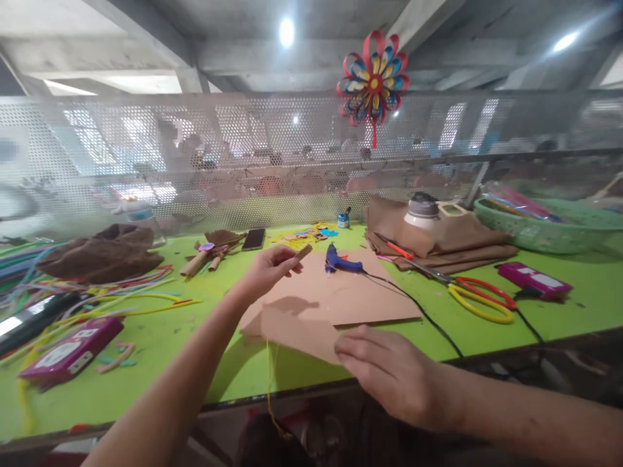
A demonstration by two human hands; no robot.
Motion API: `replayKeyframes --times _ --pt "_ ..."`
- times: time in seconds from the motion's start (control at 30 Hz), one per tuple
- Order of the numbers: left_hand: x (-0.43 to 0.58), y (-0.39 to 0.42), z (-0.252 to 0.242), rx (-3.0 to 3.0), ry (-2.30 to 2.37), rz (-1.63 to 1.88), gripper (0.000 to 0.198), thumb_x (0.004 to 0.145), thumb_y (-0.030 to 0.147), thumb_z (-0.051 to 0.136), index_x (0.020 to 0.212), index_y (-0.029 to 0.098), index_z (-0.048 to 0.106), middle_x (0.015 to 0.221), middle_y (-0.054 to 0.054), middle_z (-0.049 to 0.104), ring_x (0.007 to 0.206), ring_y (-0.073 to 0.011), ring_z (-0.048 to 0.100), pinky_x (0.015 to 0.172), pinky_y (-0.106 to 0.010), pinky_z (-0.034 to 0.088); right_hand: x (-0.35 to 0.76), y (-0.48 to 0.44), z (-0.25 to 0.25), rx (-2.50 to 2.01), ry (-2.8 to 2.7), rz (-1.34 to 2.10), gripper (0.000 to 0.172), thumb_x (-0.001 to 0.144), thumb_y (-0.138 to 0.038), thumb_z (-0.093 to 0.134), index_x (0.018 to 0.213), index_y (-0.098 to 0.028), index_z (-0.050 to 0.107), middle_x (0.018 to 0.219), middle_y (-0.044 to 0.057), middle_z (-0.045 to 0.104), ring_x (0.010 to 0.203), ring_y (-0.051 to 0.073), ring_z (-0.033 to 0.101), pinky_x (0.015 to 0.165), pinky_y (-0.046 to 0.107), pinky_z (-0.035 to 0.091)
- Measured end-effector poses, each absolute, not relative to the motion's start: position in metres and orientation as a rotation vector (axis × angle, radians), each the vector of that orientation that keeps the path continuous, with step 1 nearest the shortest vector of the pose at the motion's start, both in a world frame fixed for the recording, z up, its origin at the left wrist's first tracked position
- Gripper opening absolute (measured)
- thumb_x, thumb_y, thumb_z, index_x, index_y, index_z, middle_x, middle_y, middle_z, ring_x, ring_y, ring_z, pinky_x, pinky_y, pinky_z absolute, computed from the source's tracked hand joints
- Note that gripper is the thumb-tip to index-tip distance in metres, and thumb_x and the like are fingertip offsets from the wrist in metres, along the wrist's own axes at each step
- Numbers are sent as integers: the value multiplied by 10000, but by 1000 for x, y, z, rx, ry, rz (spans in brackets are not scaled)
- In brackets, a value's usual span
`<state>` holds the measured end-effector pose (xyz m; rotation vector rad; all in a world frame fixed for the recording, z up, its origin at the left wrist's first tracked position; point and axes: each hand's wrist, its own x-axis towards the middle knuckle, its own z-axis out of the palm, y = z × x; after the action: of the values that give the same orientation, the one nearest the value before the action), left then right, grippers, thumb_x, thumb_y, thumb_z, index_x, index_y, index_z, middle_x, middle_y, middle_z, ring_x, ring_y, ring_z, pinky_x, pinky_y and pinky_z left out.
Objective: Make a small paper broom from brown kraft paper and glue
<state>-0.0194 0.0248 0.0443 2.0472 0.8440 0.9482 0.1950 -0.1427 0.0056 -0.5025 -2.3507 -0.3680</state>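
Note:
My left hand is closed, pinching a small brown strip between thumb and fingers above the work surface. My right hand grips the right end of a folded piece of brown paper near the table's front edge, its fingers pressed together. Under both lies a larger brown sheet, flat on the table. A blue hot glue gun rests on that sheet, just right of my left hand. Yellow string hangs from below the folded paper over the table's edge.
Scissors with red and yellow handles lie at right, beside a purple box and stacked brown paper. A green basket stands behind. Pipe cleaners and another purple box lie at left, a phone farther back.

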Motion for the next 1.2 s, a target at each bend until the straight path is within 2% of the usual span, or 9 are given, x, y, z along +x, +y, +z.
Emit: replayKeyframes --times 0.17,0.4,0.73,1.0,1.13,1.2 --pt "-33 20 47 2106 836 960 210 824 356 579 908 167 610 795 -64 700 726 -148 637 649 -279 497 209 -104 -3 -516 -2383 -526 265 889 -18 371 995 -52 612 955 169 679 958 215 608 875 396 526" --pt "-35 15 40 2104 777 868 219 831 353 575 945 168 604 807 -57 695 731 -145 632 649 -275 493 228 -71 -28 -699 -2423 -347 251 874 -23 400 974 -85 622 981 162 658 951 218 587 800 394 544" --pt "-21 14 15 2408 869 478 208 833 353 524 866 177 629 797 -35 659 720 -150 577 653 -264 441 254 -81 -44 -857 -2429 -194 256 869 -17 425 1031 -81 612 997 158 646 996 230 565 850 408 518" --pt "-23 -1 9 2450 1026 384 250 845 387 475 861 197 637 759 -18 645 661 -149 539 591 -244 394 247 -85 -41 -877 -2438 14 188 872 -49 470 909 -120 640 941 127 649 957 203 573 801 352 510" --pt "-27 1 -1 2407 1031 443 255 849 400 483 869 197 637 769 -22 643 676 -153 535 598 -242 394 233 -82 -19 -1009 -2267 149 135 846 -109 544 932 -134 645 947 103 665 939 196 577 895 385 455" --pt "-28 0 -3 2392 1027 466 257 851 405 484 870 199 638 777 -25 646 691 -157 541 610 -244 401 219 -72 -11 -1129 -2179 161 213 804 -169 623 1010 -117 638 1009 119 667 991 219 562 943 419 416"
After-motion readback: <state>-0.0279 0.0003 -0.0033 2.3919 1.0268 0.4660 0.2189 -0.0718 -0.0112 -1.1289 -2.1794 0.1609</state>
